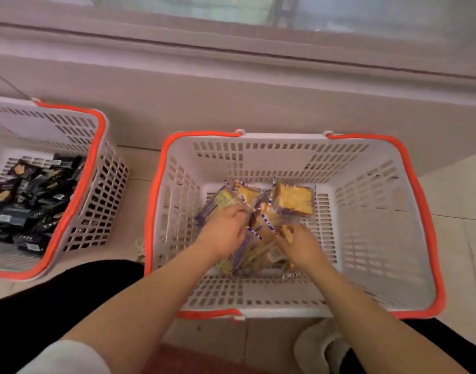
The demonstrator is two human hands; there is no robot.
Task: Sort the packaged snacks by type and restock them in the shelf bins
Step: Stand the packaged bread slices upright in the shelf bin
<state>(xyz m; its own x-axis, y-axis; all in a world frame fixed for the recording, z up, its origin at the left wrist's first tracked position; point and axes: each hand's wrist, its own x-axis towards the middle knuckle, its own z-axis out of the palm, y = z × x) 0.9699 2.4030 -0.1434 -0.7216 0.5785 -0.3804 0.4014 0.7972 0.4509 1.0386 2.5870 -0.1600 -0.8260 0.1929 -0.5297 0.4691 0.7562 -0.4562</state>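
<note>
1. Both forearms are seen reaching down from the lower edge of the head view into the white basket [291, 303] with the orange rim, which is set on the floor between the person's legs.
2. Near the basket's middle, the left hand [223, 230] is curled over the left side of a heap of cake packets [254, 238]; its grip is closed on clear wrappers with blue stripes, though how many packets are caught cannot be told.
3. Just beside it, the right hand [299, 247] is pressed onto the heap's right side, and its grip is narrowed on a packet whose edge is hidden under the fingers.
4. Beyond both hands, one yellow cake packet [292, 202] is left loose, touching the heap's far edge; it lies up and slightly right of the right hand, which is judged the nearer hand for it. Its long axis is seen running roughly left to right.
5. Well apart to the left, a second basket [96, 168] is filled with dark packets [29, 201], so sorting is judged partly done.
6. Farthest off, a pale cabinet base [258, 90] is seen; shelf bins are not shown.
</note>
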